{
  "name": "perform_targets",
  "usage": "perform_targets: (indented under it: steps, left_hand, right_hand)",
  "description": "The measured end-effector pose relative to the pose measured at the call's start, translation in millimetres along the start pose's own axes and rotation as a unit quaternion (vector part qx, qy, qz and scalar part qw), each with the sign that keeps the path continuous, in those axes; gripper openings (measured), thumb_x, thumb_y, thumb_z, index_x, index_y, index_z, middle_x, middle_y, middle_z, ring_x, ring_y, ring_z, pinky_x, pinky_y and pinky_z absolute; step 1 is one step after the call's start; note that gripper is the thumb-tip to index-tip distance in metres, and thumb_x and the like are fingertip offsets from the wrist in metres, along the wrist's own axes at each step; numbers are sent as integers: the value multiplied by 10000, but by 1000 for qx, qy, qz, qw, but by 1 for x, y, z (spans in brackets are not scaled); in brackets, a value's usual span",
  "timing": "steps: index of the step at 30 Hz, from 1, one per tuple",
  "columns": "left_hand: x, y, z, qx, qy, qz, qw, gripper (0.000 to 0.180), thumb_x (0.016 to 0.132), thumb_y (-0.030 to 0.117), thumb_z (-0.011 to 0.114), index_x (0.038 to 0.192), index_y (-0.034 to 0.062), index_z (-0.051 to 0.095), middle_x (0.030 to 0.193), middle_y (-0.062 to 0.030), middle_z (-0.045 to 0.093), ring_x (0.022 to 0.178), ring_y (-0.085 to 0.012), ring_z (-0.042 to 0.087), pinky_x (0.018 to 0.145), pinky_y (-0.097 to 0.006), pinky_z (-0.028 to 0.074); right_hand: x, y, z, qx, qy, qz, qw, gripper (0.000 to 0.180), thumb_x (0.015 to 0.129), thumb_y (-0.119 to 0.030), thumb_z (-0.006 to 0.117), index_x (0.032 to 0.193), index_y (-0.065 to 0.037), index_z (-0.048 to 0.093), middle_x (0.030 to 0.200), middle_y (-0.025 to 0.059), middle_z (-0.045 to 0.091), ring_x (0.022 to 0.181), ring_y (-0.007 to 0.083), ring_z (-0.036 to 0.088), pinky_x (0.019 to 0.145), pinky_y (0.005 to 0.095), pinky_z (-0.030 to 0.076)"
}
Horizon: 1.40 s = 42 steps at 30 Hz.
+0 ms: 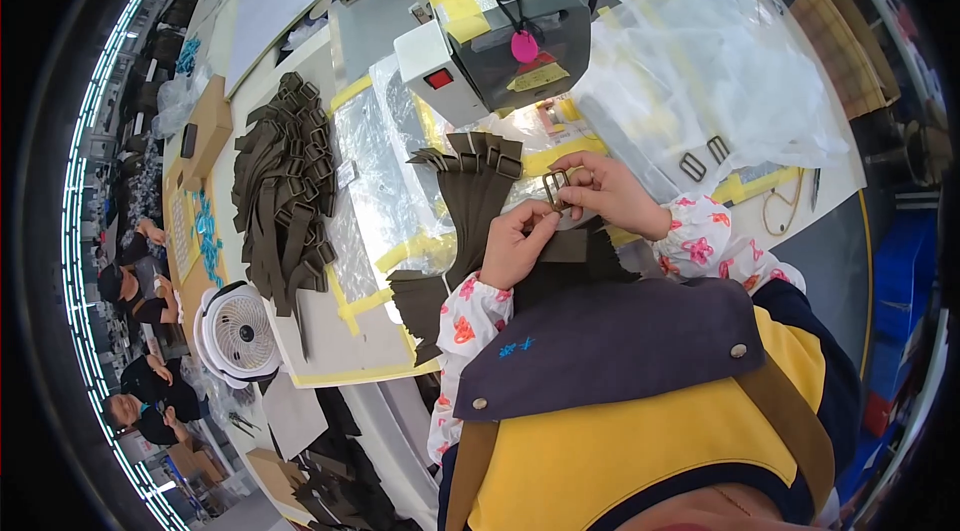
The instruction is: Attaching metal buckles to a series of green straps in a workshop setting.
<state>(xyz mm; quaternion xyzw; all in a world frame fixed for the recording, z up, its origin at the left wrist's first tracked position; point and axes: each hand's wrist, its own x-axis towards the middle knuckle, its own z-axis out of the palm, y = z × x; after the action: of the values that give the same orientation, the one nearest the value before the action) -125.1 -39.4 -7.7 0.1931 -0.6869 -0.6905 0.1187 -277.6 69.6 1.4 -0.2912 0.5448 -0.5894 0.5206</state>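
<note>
In front of my chest, my right hand pinches a bronze-coloured slide buckle between thumb and fingers. Close against it, my left hand is closed at the buckle's lower end, its fingertips pressed on a dark olive webbing strap; exactly how the strap meets the buckle is hidden by the fingers. More strap hangs below the hands toward my lap. Just left of them lies a fanned bundle of olive straps, some with buckles at their far ends. Two loose slide buckles rest on the table to the right.
A white sewing machine with a pink tag stands ahead. A large heap of buckled straps lies at the left, by a white fan. Clear plastic sheeting covers the right side. Blue bins stand right; other people sit far left.
</note>
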Motion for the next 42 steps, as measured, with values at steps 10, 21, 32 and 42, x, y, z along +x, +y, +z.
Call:
perform_targets:
  steps: [10, 21, 32, 42]
  left_hand:
    - [7, 0, -1, 32, -3, 9, 999, 168, 837, 113, 581, 934, -8, 516, 654, 24, 533, 603, -24, 468, 556, -173, 394]
    - [1, -6, -3, -83, 29, 24, 996, 102, 872, 91, 524, 871, 26, 444, 750, -16, 549, 682, -41, 502, 622, -172, 400]
    - [-2, -4, -6, -23, 178, 74, 981, 171, 833, 97, 581, 704, -11, 547, 643, 38, 476, 618, -27, 409, 558, -180, 338]
    - [-7, -6, 0, -23, 152, 101, 983, 167, 885, 134, 510, 795, -4, 533, 719, 14, 511, 671, -47, 455, 598, -193, 378]
  right_hand:
    - [-3, -15, -9, -338, -98, -154, 923, 184, 758, -19, 590, 938, 9, 561, 704, 42, 549, 618, 60, 493, 547, 235, 415]
    - [1, 5, 11, 56, 37, -10, 998, 118, 811, -96, 603, 852, -1, 547, 707, -3, 553, 559, 57, 495, 514, 195, 418]
    - [-13, -21, -4, 57, -120, 49, 990, 128, 879, -162, 517, 892, -35, 513, 758, 15, 571, 558, 72, 534, 481, 192, 415]
    - [-1, 14, 19, 254, -145, 157, 943, 122, 882, -157, 510, 925, -49, 474, 688, 12, 528, 481, 95, 519, 438, 201, 425]
